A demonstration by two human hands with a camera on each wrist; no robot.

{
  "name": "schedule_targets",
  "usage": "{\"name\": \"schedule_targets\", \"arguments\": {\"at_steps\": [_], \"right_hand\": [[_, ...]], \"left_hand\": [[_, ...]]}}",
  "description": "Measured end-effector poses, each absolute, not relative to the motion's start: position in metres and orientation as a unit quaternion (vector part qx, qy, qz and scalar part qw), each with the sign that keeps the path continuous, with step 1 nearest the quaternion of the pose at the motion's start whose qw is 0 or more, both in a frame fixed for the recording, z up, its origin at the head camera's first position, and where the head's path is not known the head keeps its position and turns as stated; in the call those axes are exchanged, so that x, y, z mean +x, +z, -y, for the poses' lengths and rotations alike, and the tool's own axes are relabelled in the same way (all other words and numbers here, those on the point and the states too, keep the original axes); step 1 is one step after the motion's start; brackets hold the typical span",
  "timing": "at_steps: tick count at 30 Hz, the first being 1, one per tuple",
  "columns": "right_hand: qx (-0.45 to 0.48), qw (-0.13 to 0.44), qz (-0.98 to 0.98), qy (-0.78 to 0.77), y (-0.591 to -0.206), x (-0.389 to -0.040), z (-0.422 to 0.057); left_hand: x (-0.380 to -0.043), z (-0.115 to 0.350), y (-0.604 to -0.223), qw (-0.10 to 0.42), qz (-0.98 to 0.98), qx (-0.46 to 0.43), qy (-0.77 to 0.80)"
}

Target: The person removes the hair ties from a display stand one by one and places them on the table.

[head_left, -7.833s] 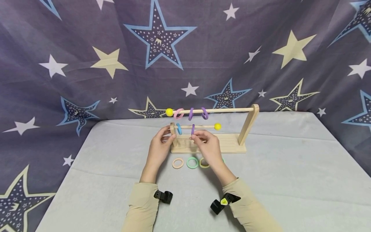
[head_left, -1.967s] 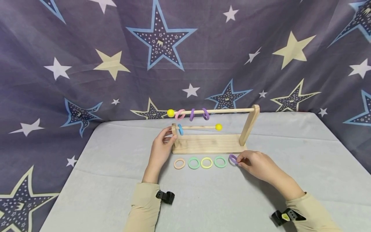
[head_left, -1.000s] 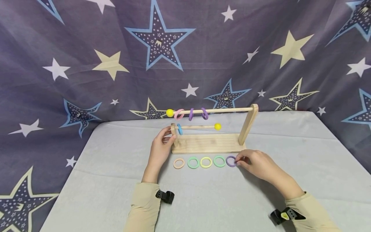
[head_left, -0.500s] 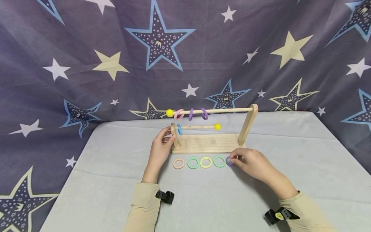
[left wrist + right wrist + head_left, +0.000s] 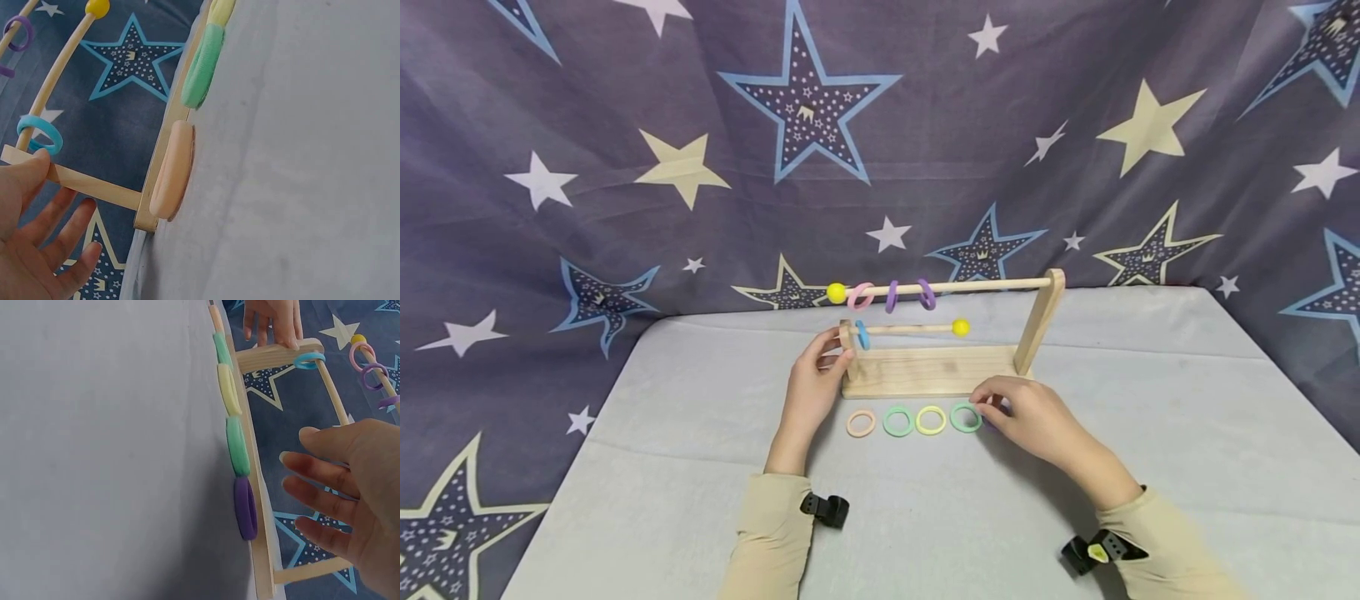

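Observation:
My left hand (image 5: 812,375) holds the short post of a wooden stand (image 5: 936,372) between thumb and fingers. A blue ring (image 5: 862,335) hangs on the lower rod near that post. My right hand (image 5: 1030,417) hovers over the right end of a row of rings, its fingers apart around nothing in the right wrist view. Under it a purple ring (image 5: 245,509) lies on the table, mostly hidden in the head view. Beside that lie a green ring (image 5: 237,447), a yellow ring (image 5: 229,390), another green ring (image 5: 203,69) and a peach ring (image 5: 172,172).
On the upper rod (image 5: 992,285) hang a pink ring (image 5: 851,299) and two purple rings, one of them (image 5: 891,297) in the middle. Yellow balls cap both rods. A tall post (image 5: 1040,323) rises at the stand's right. Behind the grey table (image 5: 910,533) hangs a star-patterned cloth (image 5: 700,67).
The purple ring came off the lower rod and was laid at the row's right end. My right hand has since let it go and shifted left. My left hand keeps its hold.

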State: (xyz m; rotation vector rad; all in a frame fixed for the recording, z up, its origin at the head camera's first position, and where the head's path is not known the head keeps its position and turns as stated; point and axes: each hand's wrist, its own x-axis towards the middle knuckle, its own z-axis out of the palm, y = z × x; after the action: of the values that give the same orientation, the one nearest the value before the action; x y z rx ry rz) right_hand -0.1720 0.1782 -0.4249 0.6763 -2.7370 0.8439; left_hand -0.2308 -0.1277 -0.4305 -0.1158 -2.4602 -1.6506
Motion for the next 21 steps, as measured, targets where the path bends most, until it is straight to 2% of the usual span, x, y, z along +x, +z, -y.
{"name": "schedule_targets", "arguments": {"at_steps": [8,21], "right_hand": [[0.222,0.115,0.922,0.296,-0.425,-0.175,-0.168],[0.226,0.108,0.913,0.323,-0.425,-0.18,-0.148]], "left_hand": [[-0.231,0.128,-0.431,0.086,0.826,-0.041,-0.556],[-0.231,0.128,-0.43,0.086,0.827,-0.039,-0.554]]}}
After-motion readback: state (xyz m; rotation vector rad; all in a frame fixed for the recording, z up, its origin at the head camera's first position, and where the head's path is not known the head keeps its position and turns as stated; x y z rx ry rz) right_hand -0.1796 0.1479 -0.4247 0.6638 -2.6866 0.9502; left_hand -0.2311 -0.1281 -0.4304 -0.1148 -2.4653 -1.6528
